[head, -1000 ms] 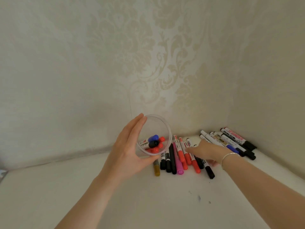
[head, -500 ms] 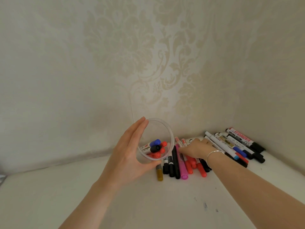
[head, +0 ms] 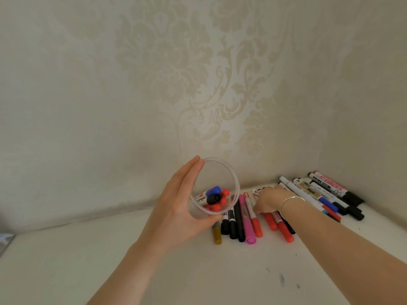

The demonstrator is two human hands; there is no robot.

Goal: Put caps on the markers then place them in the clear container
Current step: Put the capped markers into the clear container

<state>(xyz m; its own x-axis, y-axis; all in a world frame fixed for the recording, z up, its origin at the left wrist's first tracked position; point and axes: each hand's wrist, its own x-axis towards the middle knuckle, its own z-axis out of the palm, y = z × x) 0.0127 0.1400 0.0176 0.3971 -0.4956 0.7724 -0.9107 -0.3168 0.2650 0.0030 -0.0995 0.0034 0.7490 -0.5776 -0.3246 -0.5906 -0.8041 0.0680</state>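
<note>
While your left hand point(head: 176, 214) cradles the clear container point(head: 214, 186), fingers straight along its wall, pinch one marker point(head: 250, 209) just left of your right hand point(head: 267, 200); whether those fingers are gripping anything, I cannot tell.

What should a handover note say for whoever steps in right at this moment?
Left hand holds the clear container tilted, mouth toward the camera.
Right hand rests on the markers on the table; whether it grips one cannot be told.
Done: several capped markers are in the container: blue, black and red caps show.
Left: the middle row and the corner group remain on the table. Their near ends look capped; the far ends are hard to see, so check them.
</note>
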